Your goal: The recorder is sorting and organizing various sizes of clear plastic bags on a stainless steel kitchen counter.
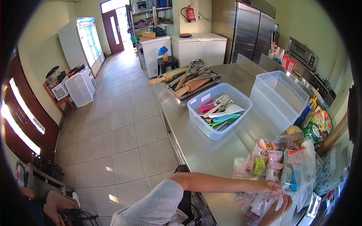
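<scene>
My left hand reaches across the steel table from the left, its fingertips pinching a small clear plastic bag with a pinkish tint. From the lower right comes my right hand, its thumb and fingers at the same bag; what lies inside is too small to tell. Under and beside my hands are flat white and pinkish plastic packets. Just beyond lie small bagged items, among them a yellow-green packet and a white-and-pink one. A clear plastic container is next to them.
A plastic tub of utensils and a tray with rolling pins and whisks stand farther back. At right are an empty-looking clear bin, stacked plastic cups and a green printed pouch. Another person's leg shows lower left.
</scene>
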`<control>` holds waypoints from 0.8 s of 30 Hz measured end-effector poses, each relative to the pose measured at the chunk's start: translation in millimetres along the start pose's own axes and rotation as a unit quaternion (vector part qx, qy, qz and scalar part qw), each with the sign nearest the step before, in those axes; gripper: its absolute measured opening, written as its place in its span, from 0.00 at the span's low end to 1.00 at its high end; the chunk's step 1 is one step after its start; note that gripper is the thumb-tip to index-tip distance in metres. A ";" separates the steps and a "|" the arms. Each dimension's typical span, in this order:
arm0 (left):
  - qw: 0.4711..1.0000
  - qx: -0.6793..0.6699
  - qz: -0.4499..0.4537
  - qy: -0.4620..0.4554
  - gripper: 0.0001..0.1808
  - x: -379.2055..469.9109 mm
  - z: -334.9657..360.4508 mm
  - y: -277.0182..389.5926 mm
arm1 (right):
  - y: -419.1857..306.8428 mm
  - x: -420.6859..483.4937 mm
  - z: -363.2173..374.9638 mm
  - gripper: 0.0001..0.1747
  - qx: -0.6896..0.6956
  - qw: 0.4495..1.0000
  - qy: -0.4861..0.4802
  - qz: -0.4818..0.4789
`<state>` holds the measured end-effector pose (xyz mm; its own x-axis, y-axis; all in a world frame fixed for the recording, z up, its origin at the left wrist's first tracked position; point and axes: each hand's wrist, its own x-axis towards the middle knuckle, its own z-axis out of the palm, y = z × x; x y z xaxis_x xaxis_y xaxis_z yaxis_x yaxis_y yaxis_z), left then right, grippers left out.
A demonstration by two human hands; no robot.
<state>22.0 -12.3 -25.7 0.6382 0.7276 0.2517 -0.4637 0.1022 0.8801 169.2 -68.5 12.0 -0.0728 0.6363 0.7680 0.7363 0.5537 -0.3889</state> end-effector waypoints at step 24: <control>0.997 0.069 0.022 0.011 0.27 -0.2 2.6 -3.6 | 32.4 -23.2 -1.8 0.20 0.027 0.996 -0.080 0.022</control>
<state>25.1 -14.5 -27.9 0.6050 0.7442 0.2832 -0.4012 -0.0224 0.9157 195.9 -66.3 -17.5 -0.1510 0.7350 0.6611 0.7038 0.5495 -0.4502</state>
